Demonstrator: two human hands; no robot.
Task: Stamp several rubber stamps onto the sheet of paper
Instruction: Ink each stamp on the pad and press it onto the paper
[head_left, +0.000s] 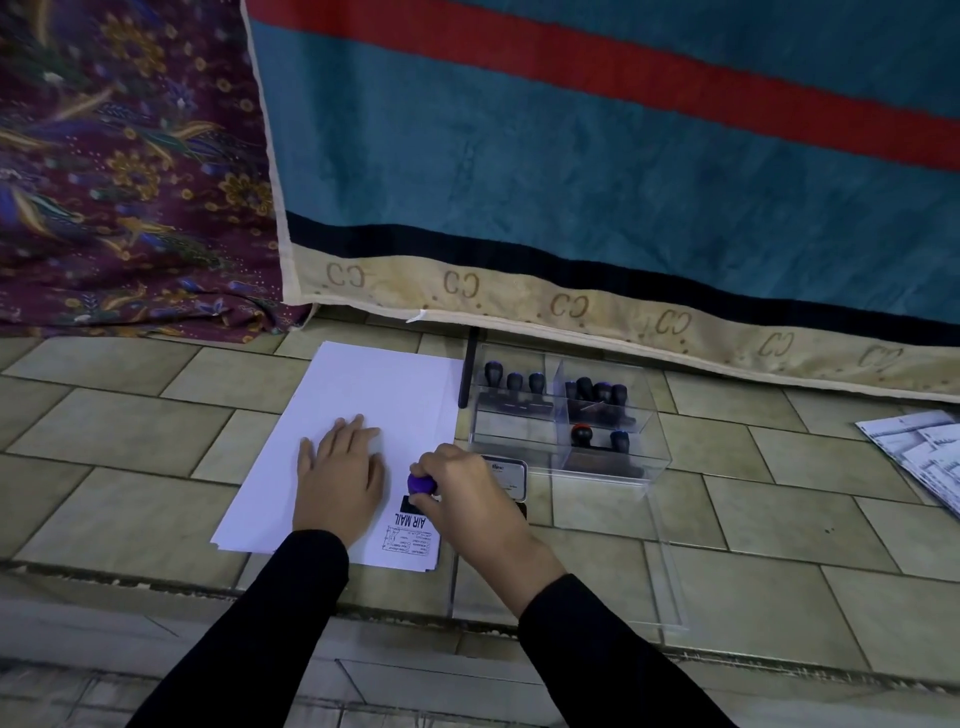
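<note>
Through the head camera I work around the sheet of paper (379, 384), which lies on the tiled floor (130, 426). The left hand (340, 470) lies flat on the sheet's near half, its fingers (353, 428) straight and spread and holding nothing. I judge it is there to pin the paper so it cannot slide or lift under the stamp. The right hand (467, 499) is at the sheet's near right corner, its fingers (441, 460) curled tightly round the purple knob of a rubber stamp (422, 484). The stamp's dark base looks set down on the paper, just beyond an AIR MAIL print (410, 521) and a boxed form print already there. I read the upright grip from above as a way to press evenly. An ink pad (506, 475) sits just beside the sheet's right edge, close to the stamping hand. Beyond it, a clear box (597, 470) holds the other stamps (597, 389) in compartments. A black pen (467, 371) lies along the sheet's far right edge.
</note>
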